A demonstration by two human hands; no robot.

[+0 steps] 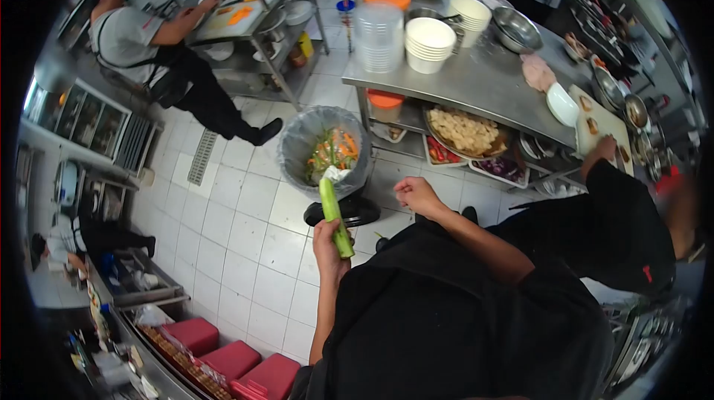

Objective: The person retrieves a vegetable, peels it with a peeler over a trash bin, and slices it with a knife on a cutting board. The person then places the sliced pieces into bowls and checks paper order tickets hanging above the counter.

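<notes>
My left hand [328, 245] is wrapped round the lower part of a long, pale green cucumber [330, 203] that looks peeled. Its far end points up toward a grey bin [291, 149] lined with a clear bag, which holds green and orange vegetable scraps [332, 153]. A white crumpled piece [336, 174] lies at the bin's near rim, by the cucumber's tip. To the right, my right hand [416, 196] hangs in the air with its fingers curled together. Whether anything small sits in those fingers is hidden.
A steel table [476, 80] stands ahead with white tubs [430, 47] and clear containers [378, 39]. A person in black [595, 214] works close on my right, another [130, 32] at the far left. Red bins [230, 363] line the lower left.
</notes>
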